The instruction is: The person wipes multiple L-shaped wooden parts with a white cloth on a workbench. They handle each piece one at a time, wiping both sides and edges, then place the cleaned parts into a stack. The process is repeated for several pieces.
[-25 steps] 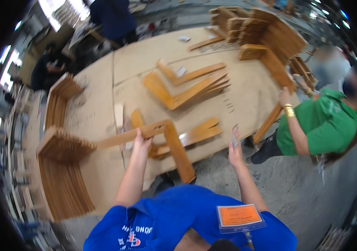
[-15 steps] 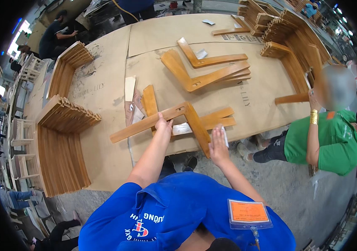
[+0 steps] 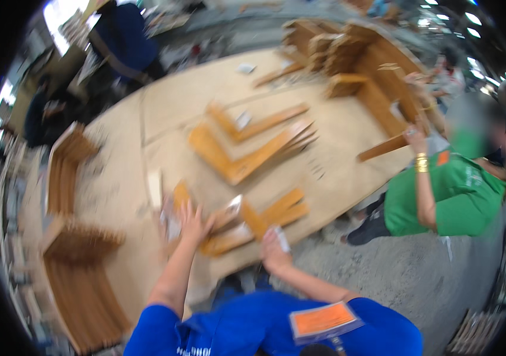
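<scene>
The view is smeared by motion. An L-shaped brown wooden frame piece (image 3: 255, 223) lies on the near side of the cardboard-covered table, its corner pointing away from me. My left hand (image 3: 193, 226) is over its left leg, fingers spread. At the end of its right leg, my right hand (image 3: 275, 254) is closed round a small white folded sheet (image 3: 282, 238). Beneath and beside the piece lie other wooden pieces (image 3: 288, 207), one end forking at the right. Whether my left palm presses on the wood is hidden.
More L-shaped pieces (image 3: 235, 169) lie mid-table. Stacks of them stand at near left (image 3: 84, 291), far left (image 3: 63, 178) and far right (image 3: 377, 77). A co-worker in a green shirt (image 3: 413, 199) handles a wooden piece (image 3: 383, 148) at the right edge.
My view has turned and shifted. My left hand has gone from gripping the piece near its corner to lying spread over its left leg. My right hand, with the white sheet, has curled its fingers.
</scene>
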Available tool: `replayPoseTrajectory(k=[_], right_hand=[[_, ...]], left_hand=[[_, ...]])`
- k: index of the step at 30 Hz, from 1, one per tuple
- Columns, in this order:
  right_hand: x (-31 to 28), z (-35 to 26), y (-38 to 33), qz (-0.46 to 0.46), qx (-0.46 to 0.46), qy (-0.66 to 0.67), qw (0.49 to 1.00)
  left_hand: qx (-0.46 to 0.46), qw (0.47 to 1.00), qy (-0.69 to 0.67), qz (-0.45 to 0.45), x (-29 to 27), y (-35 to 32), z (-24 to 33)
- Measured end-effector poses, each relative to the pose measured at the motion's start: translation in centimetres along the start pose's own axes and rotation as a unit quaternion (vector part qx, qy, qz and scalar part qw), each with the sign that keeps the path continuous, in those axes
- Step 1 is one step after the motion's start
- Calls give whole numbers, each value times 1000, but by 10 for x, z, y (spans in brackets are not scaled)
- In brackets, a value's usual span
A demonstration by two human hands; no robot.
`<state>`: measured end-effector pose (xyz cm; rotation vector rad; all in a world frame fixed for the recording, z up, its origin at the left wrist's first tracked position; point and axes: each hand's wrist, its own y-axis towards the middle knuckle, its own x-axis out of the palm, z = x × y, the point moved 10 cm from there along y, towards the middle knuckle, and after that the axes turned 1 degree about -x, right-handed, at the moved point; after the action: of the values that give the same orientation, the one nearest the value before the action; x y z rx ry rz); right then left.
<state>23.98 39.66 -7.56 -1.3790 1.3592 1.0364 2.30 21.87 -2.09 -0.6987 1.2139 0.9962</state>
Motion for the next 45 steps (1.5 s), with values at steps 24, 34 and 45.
replayPoseTrajectory(k=[24,34,45], right_hand=[[-17,-26,100,94,39,90,991],[-39,-34,117,157,8,77,984],[-16,-29,-58,22,23,-8,999]], left_hand=[[53,989,-27,-136,26,-7,-2],[56,990,-45,-121,23,-6,-2],[39,989,-36,-134,27,-7,-4]])
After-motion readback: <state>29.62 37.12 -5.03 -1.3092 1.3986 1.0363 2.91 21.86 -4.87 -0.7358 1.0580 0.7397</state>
